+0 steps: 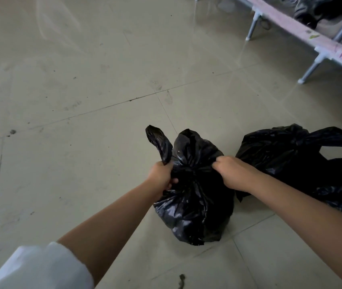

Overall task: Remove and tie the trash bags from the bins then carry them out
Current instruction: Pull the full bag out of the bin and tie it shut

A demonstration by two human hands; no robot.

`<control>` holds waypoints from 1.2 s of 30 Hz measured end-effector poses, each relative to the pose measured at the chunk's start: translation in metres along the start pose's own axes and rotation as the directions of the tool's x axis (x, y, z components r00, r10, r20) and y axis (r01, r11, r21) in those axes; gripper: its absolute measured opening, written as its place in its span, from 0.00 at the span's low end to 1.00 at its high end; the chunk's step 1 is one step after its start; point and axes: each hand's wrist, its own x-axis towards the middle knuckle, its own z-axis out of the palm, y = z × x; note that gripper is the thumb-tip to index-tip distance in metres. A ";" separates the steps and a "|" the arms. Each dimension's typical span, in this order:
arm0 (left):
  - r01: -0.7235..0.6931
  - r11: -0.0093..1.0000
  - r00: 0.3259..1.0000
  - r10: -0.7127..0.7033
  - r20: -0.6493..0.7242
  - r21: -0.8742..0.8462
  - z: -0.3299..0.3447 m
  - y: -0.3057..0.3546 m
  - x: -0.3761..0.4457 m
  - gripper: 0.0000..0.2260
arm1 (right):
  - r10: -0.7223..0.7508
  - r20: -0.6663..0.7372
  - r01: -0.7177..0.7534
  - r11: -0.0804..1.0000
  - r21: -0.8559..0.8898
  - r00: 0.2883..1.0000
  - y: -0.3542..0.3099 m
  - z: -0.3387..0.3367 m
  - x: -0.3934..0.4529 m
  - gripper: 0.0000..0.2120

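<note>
Bag (197,197), black and bunched at its neck, sits on the floor (82,80) at lower centre of the frame, with a second bag (287,155) touching it at right. Left hand (161,177) grips one plastic ear with curled fingers, while right hand (231,174) pinches the other side. A metal-legged bed (303,32) stands at upper right.
</note>
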 end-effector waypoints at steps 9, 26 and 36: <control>-0.008 0.983 0.996 0.024 0.085 -0.182 -0.006 0.008 -0.007 0.08 | 0.040 0.037 -0.049 0.956 0.288 0.999 0.016 -0.019 0.005 0.18; -0.397 0.806 0.911 0.405 0.081 0.439 0.051 0.074 -0.027 0.19 | 0.469 -0.246 -0.383 0.864 0.328 0.848 0.106 -0.046 -0.058 0.13; -0.533 0.764 0.842 0.441 0.309 0.363 0.181 0.125 -0.072 0.11 | 0.676 -0.187 -0.675 0.734 0.081 0.713 0.196 -0.046 -0.151 0.26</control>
